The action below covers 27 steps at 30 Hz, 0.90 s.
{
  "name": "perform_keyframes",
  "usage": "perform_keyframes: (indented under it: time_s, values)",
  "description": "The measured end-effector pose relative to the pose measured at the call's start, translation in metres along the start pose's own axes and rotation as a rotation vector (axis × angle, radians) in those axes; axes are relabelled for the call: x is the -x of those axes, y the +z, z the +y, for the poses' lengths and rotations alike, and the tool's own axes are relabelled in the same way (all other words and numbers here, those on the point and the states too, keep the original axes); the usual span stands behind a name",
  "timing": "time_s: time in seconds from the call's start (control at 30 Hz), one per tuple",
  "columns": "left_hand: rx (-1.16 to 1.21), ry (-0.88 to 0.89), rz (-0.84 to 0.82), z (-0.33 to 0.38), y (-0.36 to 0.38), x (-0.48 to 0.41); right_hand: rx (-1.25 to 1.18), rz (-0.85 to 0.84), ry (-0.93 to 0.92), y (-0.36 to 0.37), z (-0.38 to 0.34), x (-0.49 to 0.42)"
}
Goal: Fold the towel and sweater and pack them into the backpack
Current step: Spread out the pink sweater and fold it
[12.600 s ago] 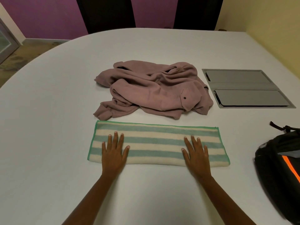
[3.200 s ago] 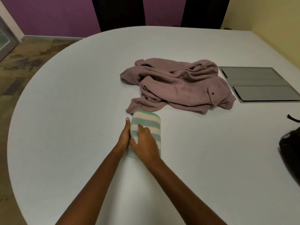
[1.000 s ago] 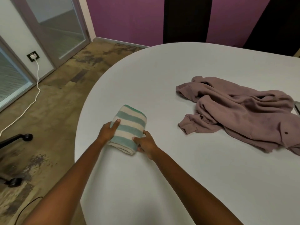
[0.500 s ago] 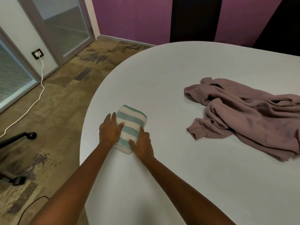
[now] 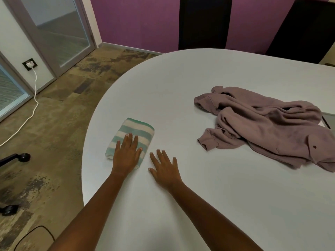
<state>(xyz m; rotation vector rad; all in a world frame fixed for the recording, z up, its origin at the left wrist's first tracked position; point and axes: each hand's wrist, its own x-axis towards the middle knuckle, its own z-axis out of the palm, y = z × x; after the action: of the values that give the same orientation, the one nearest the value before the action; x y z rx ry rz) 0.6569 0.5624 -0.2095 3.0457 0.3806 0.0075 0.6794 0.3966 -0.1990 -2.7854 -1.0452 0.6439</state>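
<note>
A person's left hand (image 5: 126, 156) lies flat, fingers spread, on a folded green-and-cream striped towel (image 5: 133, 134) near the rounded edge of a pale grey table (image 5: 181, 84). The right hand (image 5: 165, 169) rests open-palmed on the bare tabletop just beside the towel; neither hand's grip closes on anything. The towel looks finished, a compact, soft, thick rectangle with its green-trimmed edge at the far end. A firm, even press over the whole bundle would likely help it keep its shape. The crumpled mauve sweater (image 5: 268, 124), well apart to the right, sits in a loose heap, one cuffed sleeve trailing toward the person and a small dark button showing. It has yet to be spread flat and folded. The backpack is out of view.
</note>
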Motion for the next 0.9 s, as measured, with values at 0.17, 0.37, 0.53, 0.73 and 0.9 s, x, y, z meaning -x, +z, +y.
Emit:
perform_keyframes:
  time_s: [0.17, 0.37, 0.53, 0.73, 0.9]
  values:
    - [0.022, 0.091, 0.015, 0.05, 0.004, 0.02, 0.045, 0.093, 0.122, 0.003, 0.021, 0.024]
    - [0.035, 0.181, -0.086, 0.118, 0.03, 0.047, 0.039, 0.214, 0.275, 0.028, 0.062, 0.066]
    - [0.111, 0.143, -0.138, 0.168, 0.036, 0.06, 0.024, 0.193, 0.43, 0.036, 0.104, 0.107]
    - [0.162, 0.177, -0.172, 0.21, 0.034, 0.048, -0.088, 0.168, 0.555, 0.033, 0.169, 0.153]
    - [0.158, 0.234, -0.175, 0.248, 0.027, 0.032, -0.073, 0.155, 0.589, 0.025, 0.228, 0.17]
